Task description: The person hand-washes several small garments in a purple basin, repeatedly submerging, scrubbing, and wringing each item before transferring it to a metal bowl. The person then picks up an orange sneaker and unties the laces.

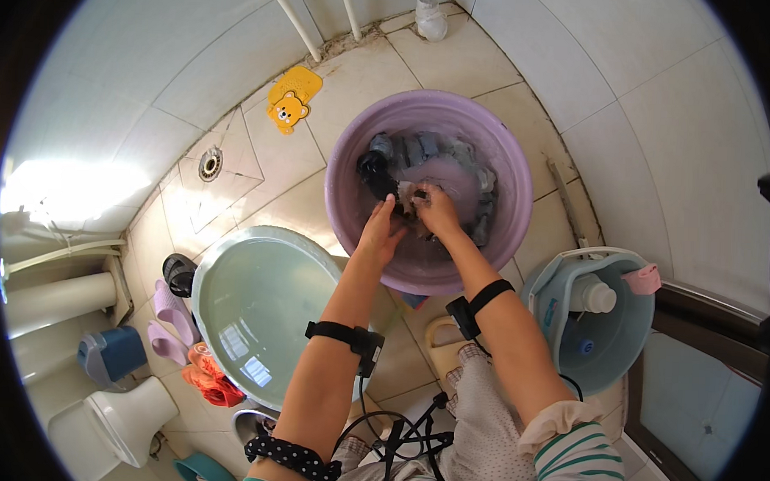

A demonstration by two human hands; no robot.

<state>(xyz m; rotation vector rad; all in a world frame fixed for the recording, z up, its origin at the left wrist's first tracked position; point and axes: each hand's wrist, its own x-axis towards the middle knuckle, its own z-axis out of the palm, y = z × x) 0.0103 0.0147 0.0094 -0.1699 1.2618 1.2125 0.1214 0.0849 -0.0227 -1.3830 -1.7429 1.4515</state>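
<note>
A purple plastic basin on the tiled floor holds water, with grey-blue wet cloth soaking along its far and right sides. Bunched black cloth lies at the basin's left and runs toward my hands. Over the water, my right hand has its fingers curled around a dark part of the wet cloth. My left hand is against the black cloth, its fingertips near a pale patch of fabric. Whether the left fingers grip it is hidden.
A pale green tub full of water stands at the left. A blue-grey bucket with a white bottle is at the right. Slippers, a yellow bear-shaped item and a floor drain lie on the left side.
</note>
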